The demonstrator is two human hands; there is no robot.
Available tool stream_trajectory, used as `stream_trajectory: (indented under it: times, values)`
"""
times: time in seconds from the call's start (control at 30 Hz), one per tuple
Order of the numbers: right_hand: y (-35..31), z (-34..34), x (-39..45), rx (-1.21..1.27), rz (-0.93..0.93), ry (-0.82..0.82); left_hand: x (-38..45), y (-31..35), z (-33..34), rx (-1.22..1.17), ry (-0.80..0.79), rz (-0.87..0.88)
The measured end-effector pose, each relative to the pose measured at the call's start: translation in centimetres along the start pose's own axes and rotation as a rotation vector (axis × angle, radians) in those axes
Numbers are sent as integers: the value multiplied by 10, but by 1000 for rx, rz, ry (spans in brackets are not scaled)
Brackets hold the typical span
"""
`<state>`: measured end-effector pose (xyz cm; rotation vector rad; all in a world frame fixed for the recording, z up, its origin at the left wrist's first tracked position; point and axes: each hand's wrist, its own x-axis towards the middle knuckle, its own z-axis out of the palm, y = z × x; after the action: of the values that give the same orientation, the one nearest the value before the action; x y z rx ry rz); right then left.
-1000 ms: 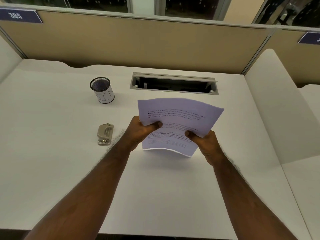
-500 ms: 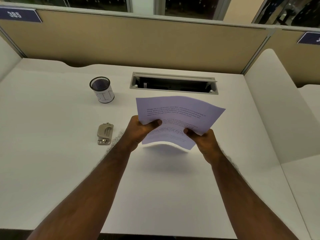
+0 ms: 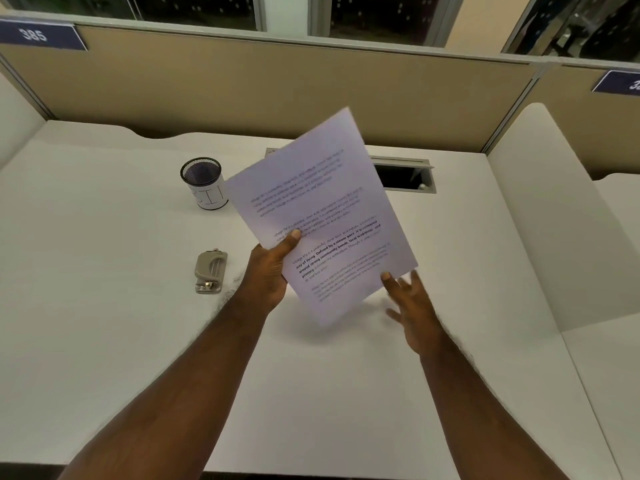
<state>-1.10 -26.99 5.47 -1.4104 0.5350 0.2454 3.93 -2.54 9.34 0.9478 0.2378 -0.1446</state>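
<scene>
Where the white desk (image 3: 104, 306) spreads beneath both grips, nothing lies straight under them but the paper's faint shadow. Beyond the grips, a tan partition (image 3: 242, 81) closes the far edge of the desk, and a white side panel (image 3: 540, 220) stands to the right of the right grip.

The printed paper (image 3: 322, 202) is held up off the desk, turned at a slant, with its far corner pointing toward the partition. The left grip (image 3: 268, 275) pinches its left edge, thumb on the printed face and fingers hidden underneath. The right grip (image 3: 414, 306) is wide, fingers spread and loose, holding nothing; one fingertip lies at the paper's near right edge.

A grey cable slot (image 3: 403, 174) sits beyond the right grip, partly hidden by the paper. A mesh pen cup (image 3: 204, 185) stands beyond and left of the left grip, just beside the paper's left corner. A grey hole punch (image 3: 210, 270) lies on the desk near the left grip, to its left. A blue plate (image 3: 38, 35) reading 385 sits on the partition, far to the left.
</scene>
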Motion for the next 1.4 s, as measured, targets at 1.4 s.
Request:
stream_trajectory:
  times: [1.4]
  values:
    - [-13, -18, 14, -358, -267, 200, 17, 17, -70, 927, 84, -23]
